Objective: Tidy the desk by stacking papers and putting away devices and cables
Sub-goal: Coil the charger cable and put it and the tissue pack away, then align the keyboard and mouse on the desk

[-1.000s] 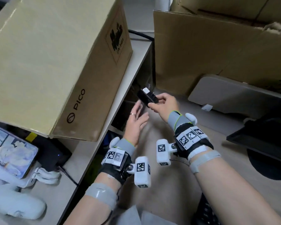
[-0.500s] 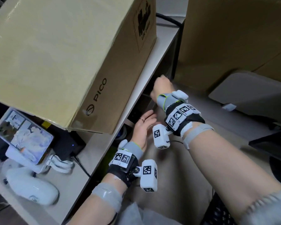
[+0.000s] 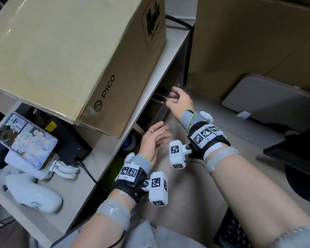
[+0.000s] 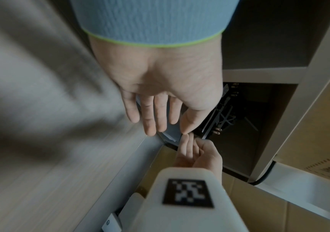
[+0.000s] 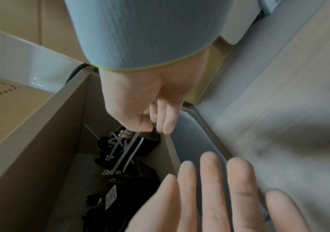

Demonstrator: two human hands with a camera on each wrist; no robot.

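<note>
An open drawer (image 3: 160, 111) under the desk edge holds several black power adapters (image 5: 120, 153) bound with white cable ties (image 4: 223, 119). My right hand (image 3: 179, 101) hovers over the drawer's front corner with its fingers loosely curled and nothing in them (image 5: 150, 113). My left hand (image 3: 155, 138) is just in front of the drawer front (image 5: 190, 141), palm toward it and fingers straight (image 4: 160, 109). Whether it touches the panel cannot be told. The drawer's inside is mostly hidden under the desk in the head view.
A large PICO cardboard box (image 3: 70, 56) overhangs the desk edge above the drawer. A phone (image 3: 25, 140), a black device (image 3: 70, 140) with a cable and a white controller (image 3: 30, 192) lie on the desk at left. Another cardboard box (image 3: 249, 42) and a grey panel (image 3: 267, 97) stand right.
My right hand held a small black adapter, reached into the drawer with it, and has now drawn back to the drawer's edge without it. My left hand stayed by the drawer front.
</note>
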